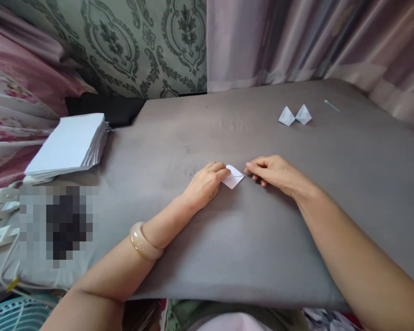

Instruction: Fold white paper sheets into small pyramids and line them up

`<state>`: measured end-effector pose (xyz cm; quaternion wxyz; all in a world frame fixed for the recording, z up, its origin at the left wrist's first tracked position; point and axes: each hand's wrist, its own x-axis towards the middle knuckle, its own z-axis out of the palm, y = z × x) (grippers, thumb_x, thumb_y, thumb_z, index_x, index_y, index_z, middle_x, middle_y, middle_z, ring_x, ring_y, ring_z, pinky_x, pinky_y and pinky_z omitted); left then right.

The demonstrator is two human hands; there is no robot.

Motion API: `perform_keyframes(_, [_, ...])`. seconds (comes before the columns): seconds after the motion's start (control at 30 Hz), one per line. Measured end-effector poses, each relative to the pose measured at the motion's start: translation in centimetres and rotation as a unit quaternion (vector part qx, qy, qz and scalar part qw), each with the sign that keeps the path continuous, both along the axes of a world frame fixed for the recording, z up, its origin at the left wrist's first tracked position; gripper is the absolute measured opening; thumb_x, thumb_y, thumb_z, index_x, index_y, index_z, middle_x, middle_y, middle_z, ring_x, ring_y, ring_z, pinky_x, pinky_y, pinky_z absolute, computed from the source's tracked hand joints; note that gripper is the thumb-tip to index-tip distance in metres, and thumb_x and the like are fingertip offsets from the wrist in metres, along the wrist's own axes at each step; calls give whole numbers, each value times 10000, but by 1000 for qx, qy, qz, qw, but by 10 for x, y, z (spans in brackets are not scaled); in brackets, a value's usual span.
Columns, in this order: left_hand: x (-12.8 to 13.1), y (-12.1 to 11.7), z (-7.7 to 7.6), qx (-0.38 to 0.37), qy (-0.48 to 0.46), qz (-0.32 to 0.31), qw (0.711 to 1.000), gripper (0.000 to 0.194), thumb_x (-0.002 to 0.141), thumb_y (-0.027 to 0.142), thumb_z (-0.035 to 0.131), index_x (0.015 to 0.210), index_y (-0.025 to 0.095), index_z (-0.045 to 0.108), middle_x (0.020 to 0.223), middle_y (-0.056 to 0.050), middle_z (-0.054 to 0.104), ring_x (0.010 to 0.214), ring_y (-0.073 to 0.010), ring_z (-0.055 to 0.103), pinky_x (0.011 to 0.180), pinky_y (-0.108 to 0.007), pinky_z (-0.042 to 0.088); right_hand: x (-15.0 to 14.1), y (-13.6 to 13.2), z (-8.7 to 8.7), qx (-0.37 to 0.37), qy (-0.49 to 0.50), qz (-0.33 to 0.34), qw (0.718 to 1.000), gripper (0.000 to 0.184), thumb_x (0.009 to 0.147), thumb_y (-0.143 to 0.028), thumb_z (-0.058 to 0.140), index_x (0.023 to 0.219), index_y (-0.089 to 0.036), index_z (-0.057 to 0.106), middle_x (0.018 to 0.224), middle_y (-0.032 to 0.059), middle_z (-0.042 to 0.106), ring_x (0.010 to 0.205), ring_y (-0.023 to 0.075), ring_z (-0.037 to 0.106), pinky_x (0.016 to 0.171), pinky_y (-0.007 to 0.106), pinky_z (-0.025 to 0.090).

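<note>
A small piece of folded white paper lies on the grey cloth in front of me, with a crease line across it and a point on its right side. My left hand is closed on its left part, thumb and fingers covering that end. Just right of the paper's point is my right hand, its thumb and fingers drawn together in a pinch, with a narrow gap to the paper. I see nothing between those fingers. Two folded white paper shapes, pointed at the top, stand side by side at the back right.
A thick stack of white paper sits at the left, by a black flat item. Power strips and cables lie at the left edge, near a blurred patch. A thin stick lies far right. Curtains hang behind.
</note>
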<state>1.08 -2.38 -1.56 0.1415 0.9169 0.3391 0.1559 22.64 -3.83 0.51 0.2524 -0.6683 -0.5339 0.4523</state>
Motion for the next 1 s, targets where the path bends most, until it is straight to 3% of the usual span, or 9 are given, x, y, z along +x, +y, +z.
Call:
perform_keyframes(0.2, [1,-1,3,-3,7,5,1000,351,953,143,304,1088,170,628,1054,-91,621,947,-197,533,844,-302,472,-6,-2,-6,69,-71,35,995,289,750,-453,635,649,-184,658,911,56,658,622,121,549,491,234,413])
perform_keyframes(0.33, [1,-2,3,0,15,3,1000,359,960,155,302,1120,167,623,1065,-92,621,958,-201,532,849,-305,470,-10,-1,-10,113,-151,33,982,264,742,-426,628,622,-193,661,891,51,669,726,163,599,634,274,451])
perform_keyframes(0.63, [2,-3,4,10,40,-2,999,426,950,110,277,1236,194,582,1066,-83,613,931,-196,510,821,-293,462,-11,1,-14,111,-168,31,979,251,772,-392,599,623,-194,636,954,55,645,785,173,597,709,302,446])
perform_keyframes(0.83, [3,-1,2,11,42,-11,999,420,965,130,263,1206,168,605,1038,-97,600,935,-197,488,828,-299,466,-14,1,-21,134,-210,49,967,248,788,-369,585,613,-195,610,907,46,618,720,149,573,683,294,429])
perform_keyframes(1.0, [1,2,-5,23,18,-22,999,413,975,163,275,1190,188,627,1026,-88,572,881,-181,466,838,-289,447,-11,-1,-19,141,-221,51,964,189,793,-376,601,723,-204,633,923,38,625,721,146,574,690,296,435])
